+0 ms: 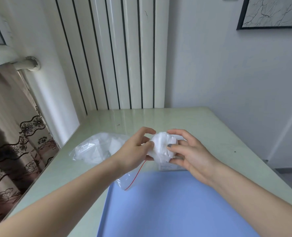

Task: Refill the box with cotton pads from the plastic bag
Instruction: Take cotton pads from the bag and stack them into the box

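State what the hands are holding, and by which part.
Both the left hand and right hand grip a stack of white cotton pads by its opposite sides.

Bright daylight, soft shadows, wide-angle edge distortion

No text, brand, number or sign can be read anywhere. The only printing in view is a small pale label [165, 167] on the near face of the box [171, 165], low down below the hands; it carries a few lines of fine grey print, too small and blurred to make out. The framed picture [271, 12] on the wall at upper right shows only dark branching lines, with no lettering visible.
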Available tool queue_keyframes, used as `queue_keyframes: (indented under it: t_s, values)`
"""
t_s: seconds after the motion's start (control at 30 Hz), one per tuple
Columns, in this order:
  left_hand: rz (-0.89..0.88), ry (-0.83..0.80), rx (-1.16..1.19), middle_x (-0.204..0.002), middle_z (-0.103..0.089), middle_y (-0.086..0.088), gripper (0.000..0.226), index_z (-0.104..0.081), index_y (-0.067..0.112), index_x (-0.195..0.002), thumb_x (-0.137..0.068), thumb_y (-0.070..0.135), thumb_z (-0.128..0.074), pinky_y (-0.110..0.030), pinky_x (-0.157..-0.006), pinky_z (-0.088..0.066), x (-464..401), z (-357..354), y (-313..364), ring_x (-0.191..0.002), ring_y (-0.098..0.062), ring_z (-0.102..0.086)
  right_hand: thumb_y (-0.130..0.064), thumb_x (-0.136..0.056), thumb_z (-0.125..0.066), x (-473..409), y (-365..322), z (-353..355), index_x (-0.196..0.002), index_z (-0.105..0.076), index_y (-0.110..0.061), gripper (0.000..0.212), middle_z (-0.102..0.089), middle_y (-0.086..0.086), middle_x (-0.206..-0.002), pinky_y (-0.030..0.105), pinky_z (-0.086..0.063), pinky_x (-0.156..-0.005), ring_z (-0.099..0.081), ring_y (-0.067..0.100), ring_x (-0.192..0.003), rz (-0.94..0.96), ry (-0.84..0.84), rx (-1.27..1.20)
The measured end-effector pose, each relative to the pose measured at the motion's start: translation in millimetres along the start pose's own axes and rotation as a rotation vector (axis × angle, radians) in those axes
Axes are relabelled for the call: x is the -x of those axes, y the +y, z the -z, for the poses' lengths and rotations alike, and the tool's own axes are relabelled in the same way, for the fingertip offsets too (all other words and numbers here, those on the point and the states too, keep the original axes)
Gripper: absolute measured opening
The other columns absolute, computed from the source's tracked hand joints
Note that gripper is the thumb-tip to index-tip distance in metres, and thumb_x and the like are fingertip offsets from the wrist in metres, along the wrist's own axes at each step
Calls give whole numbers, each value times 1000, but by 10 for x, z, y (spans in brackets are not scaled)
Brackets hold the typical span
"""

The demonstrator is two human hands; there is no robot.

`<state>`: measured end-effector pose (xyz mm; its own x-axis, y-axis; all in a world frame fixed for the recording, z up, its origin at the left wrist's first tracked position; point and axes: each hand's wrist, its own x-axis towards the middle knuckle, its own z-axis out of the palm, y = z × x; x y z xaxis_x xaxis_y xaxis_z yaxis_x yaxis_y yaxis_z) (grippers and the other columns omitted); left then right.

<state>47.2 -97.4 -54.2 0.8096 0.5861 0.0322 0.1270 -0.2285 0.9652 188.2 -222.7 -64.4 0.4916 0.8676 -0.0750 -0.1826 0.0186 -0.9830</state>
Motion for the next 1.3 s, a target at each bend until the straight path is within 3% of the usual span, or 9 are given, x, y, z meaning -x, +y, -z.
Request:
queue_keyframes:
  t_s: [0.17, 0.37, 0.5, 0.63, 0.73, 0.87, 0.97, 1.13, 1.3]
  values:
    - [-57, 15, -69, -94, -59, -13, 22, -50, 20, -105, -99, 2, -38, -44, -82, -61, -32, 20, 11, -79, -24, -64, 2, -89, -62, 28, -60, -44, -104, -62, -19, 26, -59, 9, -118, 31, -62, -73, -71, 32, -96, 123, 76, 226]
    - [-18, 50, -87, -93, -59, -12, 21, -59, 3, -94, -97, -1, -38, -39, -81, -61, -61, -18, 20, -82, -23, -60, 4, -88, -60, 17, -58, -54, -97, -53, -8, 17, -60, -1, -95, 28, -61, -73, -69, 16, -72, 159, 101, 346]
    - [16, 44, 46, -93, -66, -8, 18, -62, 1, -97, -97, 10, -46, -40, -88, -59, -55, -12, 67, -85, -19, -63, -1, -86, -64, -39, -47, -23, -91, -55, -2, 10, -65, 14, -100, 43, -60, -86, -72, 32, -91, 64, 135, 246]
    - [-40, 41, -36, -104, -67, -1, 23, -64, 17, -96, -83, 36, -65, -47, -94, -55, -65, 2, 61, -95, -29, -68, -1, -90, -63, -70, -51, -14, -91, -55, -4, 8, -64, 20, -95, 38, -60, -83, -71, 30, -90, 14, 119, 75]
    - [-70, 49, -94, -104, -68, 4, 25, -63, 23, -96, -77, 36, -72, -52, -90, -53, -69, -22, 45, -94, -33, -68, -1, -92, -61, -62, -65, -18, -96, -58, 0, 5, -72, 20, -99, 38, -59, -88, -72, 32, -99, -24, 78, -61]
    - [-93, 66, -92, -98, -67, -4, 22, -59, 22, -93, -80, 26, -76, -44, -69, -51, -96, -62, -9, -76, -28, -64, -3, -93, -61, -70, -56, -10, -108, -59, 11, 20, -70, 26, -110, 40, -58, -90, -72, 32, -101, -51, 67, -48]
    - [-109, 79, -95, -92, -64, -2, 17, -57, 22, -92, -84, 19, -71, -36, -65, -44, -112, -55, -41, -70, -18, -55, -7, -92, -64, -64, -59, -16, -110, -61, 8, 24, -70, 24, -113, 39, -61, -84, -72, 31, -100, -54, 83, 20]
    - [-119, 101, -124, -89, -62, 2, 18, -54, 18, -96, -86, 9, -65, -28, -65, -46, -143, -28, -29, -71, -15, -54, -20, -90, -71, -82, -103, -27, -127, -55, -31, 42, -64, 0, -113, 37, -61, -83, -74, 18, -89, 73, 158, 189]
    - [-96, 43, -106, -105, -58, 8, 47, -46, 32, -121, -84, 17, -72, -18, -67, -46, -147, -92, 18, -77, -3, -58, -14, -92, -66, -103, -117, -103, -112, -66, -25, 24, -72, 1, -107, 26, -56, -74, -70, 15, -84, 180, 135, 338]
